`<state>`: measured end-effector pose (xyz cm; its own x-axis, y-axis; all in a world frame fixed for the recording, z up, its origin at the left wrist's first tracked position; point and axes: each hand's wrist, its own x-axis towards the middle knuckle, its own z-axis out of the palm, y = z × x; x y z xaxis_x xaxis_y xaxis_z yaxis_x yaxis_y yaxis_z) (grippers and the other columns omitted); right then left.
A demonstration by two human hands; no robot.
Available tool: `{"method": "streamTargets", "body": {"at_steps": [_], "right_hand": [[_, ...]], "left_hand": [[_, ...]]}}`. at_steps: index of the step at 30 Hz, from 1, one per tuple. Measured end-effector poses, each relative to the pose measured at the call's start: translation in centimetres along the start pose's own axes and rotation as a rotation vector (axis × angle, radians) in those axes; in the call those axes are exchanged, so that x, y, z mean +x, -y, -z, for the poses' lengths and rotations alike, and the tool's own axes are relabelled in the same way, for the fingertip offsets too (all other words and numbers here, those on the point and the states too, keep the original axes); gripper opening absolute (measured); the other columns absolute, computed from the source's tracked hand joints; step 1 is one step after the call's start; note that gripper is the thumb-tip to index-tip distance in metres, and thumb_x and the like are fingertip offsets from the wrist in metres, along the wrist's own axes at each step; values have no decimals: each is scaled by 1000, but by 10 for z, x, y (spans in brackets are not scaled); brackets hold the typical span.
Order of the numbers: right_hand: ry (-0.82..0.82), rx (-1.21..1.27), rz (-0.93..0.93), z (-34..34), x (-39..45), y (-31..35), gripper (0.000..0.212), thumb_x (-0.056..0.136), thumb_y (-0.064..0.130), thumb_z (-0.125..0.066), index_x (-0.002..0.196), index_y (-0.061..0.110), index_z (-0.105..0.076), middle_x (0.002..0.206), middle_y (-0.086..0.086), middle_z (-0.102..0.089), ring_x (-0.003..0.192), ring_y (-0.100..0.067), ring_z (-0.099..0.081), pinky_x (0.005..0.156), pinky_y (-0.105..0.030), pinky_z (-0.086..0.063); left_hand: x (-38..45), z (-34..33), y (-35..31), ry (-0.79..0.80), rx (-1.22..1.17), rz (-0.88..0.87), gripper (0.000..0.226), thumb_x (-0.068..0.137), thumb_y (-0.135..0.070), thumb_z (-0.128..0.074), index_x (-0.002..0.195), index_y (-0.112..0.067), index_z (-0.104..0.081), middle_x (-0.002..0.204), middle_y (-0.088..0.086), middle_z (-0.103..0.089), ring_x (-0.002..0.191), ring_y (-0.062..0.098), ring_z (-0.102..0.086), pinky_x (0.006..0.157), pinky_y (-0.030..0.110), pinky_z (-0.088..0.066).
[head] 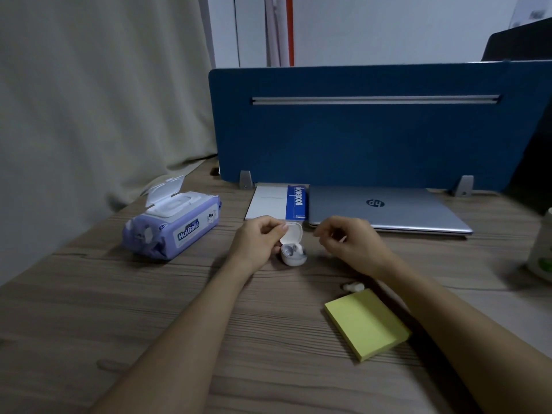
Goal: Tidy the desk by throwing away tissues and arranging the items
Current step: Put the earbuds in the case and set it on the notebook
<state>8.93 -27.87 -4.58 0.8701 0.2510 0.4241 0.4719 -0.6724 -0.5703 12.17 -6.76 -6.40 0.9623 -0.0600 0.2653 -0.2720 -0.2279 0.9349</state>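
**Earbud case open, one bud still out on the desk**

At the middle of the wooden desk (149, 309), the left hand (260, 239) holds a small white earbud case (291, 248), thumb and fingers curled around its raised lid. One earbud appears seated inside; the other well looks unfilled, though the detail is small. The right hand (343, 242) hovers just right of the case with its fingers loosely curled. Something thin and pale may be pinched between its fingertips, but I cannot tell whether it holds anything.

A small white object, probably the loose earbud (352, 286), lies on the desk nearer the person, just beside the far corner of a yellow sticky-note pad (367, 322).

Judging by how things lie, the tidying is partly done. A notebook (277, 203) and a closed laptop (385, 207) sit side by side along the far edge, squared against the blue divider panel (358, 138). No loose tissues show on the desk, so that part looks finished or lies out of view.

What seems left: putting the loose bud in the case and shutting it, closing the flip lid on the wet-wipe pack (173, 225) at far left, and straightening the sticky-note pad, which sits askew. A pale container (542, 249) is cut off at the right edge.
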Motion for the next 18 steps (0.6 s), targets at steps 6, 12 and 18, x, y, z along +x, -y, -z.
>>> {"method": "streamTargets", "body": {"at_steps": [6,12,18], "right_hand": [[401,81,-176,40,-29,-10,17,92,12,-59,96,22,-72,96,1,-70,88,-14,-64,84,-33,-52],[559,-56,-223,58,-42,-4,17,84,41,-69,94,27,-69,89,0,-69,71,-10,-62,61,-20,-48],[557,-196,-162,50,-39,8,19,84,43,-69,96,28,-67,91,9,-66,82,-7,-60,71,-25,-49]], "left_hand": [[-2,4,-2,-32,-3,37,15,93,-22,-65,98,-10,-73,82,1,-70,70,14,-64,76,37,-61],[-8,4,-4,-23,-25,51,18,94,-20,-64,104,-7,-72,96,8,-71,80,15,-65,71,28,-60],[-14,2,-7,-5,-59,77,17,94,-21,-63,101,-8,-72,101,10,-71,90,19,-67,75,31,-61]]}}
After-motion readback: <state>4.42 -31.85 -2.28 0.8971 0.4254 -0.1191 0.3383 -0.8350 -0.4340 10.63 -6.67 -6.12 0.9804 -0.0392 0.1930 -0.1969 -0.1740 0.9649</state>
